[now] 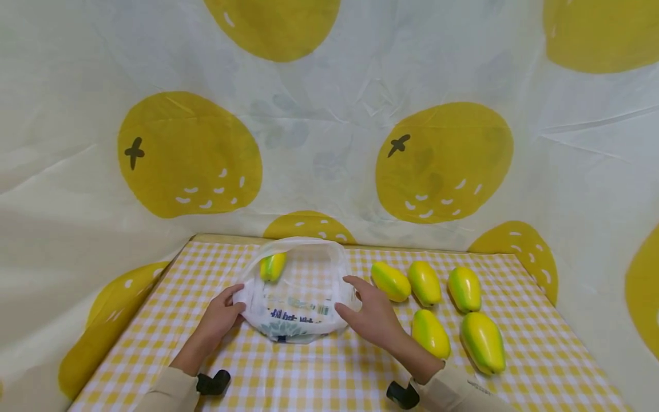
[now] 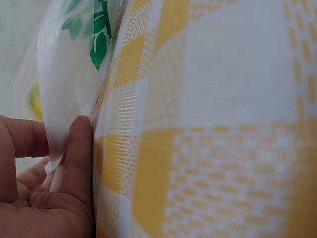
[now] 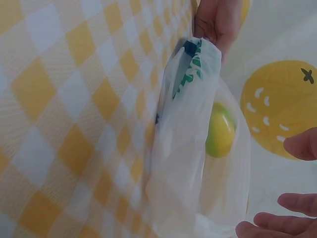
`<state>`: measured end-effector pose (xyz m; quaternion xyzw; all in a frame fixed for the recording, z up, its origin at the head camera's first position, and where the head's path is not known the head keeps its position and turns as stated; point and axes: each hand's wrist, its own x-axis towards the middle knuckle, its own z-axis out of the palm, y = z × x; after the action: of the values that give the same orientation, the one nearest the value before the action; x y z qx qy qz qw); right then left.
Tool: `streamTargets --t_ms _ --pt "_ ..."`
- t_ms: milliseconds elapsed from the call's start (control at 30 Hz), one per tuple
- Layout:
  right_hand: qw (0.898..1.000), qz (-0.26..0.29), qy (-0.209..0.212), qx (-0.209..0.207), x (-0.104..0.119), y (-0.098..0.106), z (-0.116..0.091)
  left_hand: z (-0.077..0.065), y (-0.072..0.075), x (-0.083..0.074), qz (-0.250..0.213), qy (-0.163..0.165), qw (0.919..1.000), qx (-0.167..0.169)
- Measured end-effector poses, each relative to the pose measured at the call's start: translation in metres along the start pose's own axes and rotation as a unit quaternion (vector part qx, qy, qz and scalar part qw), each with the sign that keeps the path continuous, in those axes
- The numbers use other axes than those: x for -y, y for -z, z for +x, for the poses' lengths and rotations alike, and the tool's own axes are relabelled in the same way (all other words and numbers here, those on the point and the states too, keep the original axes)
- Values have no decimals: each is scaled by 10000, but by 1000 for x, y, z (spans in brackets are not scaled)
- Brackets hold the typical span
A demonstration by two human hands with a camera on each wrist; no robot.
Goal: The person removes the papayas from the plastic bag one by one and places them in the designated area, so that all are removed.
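A white plastic bag (image 1: 290, 328) with green leaf print lies on the table, its mouth spread wide. One yellow-green papaya (image 1: 273, 267) is inside, toward the back left; it also shows in the right wrist view (image 3: 221, 131). My left hand (image 1: 222, 313) pinches the bag's left edge between thumb and fingers, close over the tablecloth in the left wrist view. At the bag's right side is my right hand (image 1: 374, 316), thumb and fingers spread apart and gripping nothing. Its fingertips (image 3: 287, 223) are right by the bag's rim.
Several more papayas (image 1: 484, 343) lie on the right of the table, two of them close by my right forearm. A yellow-and-white checked cloth (image 1: 309, 377) covers the table. Behind it hangs a pale curtain (image 1: 319, 143) printed with large yellow fruit.
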<state>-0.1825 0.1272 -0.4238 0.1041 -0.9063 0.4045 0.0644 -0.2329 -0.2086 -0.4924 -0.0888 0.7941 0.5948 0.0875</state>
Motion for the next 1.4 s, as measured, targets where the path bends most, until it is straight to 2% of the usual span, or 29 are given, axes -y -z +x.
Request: streamTargets --t_ms 433,567,867,1167,1400 --pt "9990 277 159 315 16 -25 23 3 2 4 15 -38 10000 68" --pt "9979 434 145 453 17 -33 31 5 2 4 84 60 9999 18" --pt "9916 865 -155 944 19 -50 47 4 0 4 17 6 10000 1" --pt "9891 931 -503 1021 20 -67 63 3 -1 3 -10 -27 10000 25" --pt "9888 955 -823 803 16 -82 76 1 0 2 57 -1 10000 -17"
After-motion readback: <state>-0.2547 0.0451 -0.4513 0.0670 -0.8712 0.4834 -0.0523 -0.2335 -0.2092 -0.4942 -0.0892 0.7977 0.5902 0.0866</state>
